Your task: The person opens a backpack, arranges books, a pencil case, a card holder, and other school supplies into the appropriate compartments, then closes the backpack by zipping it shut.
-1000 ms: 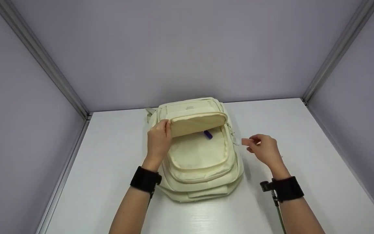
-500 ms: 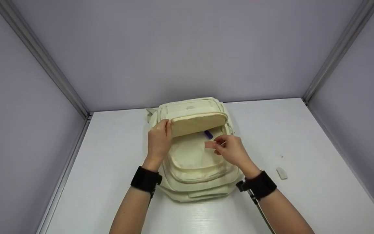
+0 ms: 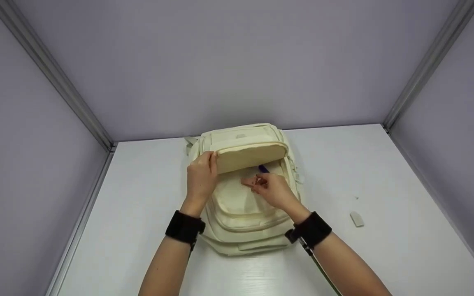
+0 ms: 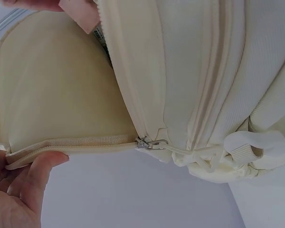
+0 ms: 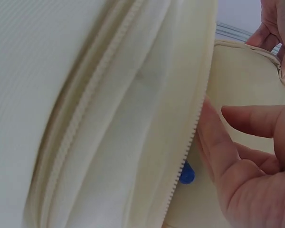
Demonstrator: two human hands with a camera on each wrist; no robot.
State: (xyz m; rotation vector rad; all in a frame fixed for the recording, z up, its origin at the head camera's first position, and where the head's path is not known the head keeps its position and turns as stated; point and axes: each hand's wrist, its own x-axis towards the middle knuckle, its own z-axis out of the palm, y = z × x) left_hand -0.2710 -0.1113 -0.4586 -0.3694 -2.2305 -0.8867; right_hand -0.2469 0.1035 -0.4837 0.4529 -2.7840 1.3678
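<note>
A cream backpack lies on the white table with its front pocket unzipped. My left hand pinches the edge of the pocket flap and keeps it lifted. Inside the pocket opening, my right hand holds a small pink block like an eraser by its fingertips. The same pink block shows at the top of the left wrist view; in the right wrist view it is mostly hidden. Just beyond these fingers, a blue-purple rounded object lies partly covered in the pocket.
To the right on the table lies a small whitish block, with a tiny scrap behind it. Zip pulls and a white loop hang at the backpack's side. Grey-purple walls enclose the table's back and sides.
My right hand has carried the pink block leftward from beside the backpack into the pocket opening, uncovering the whitish block on the table. My left hand and the flap have stayed put.
</note>
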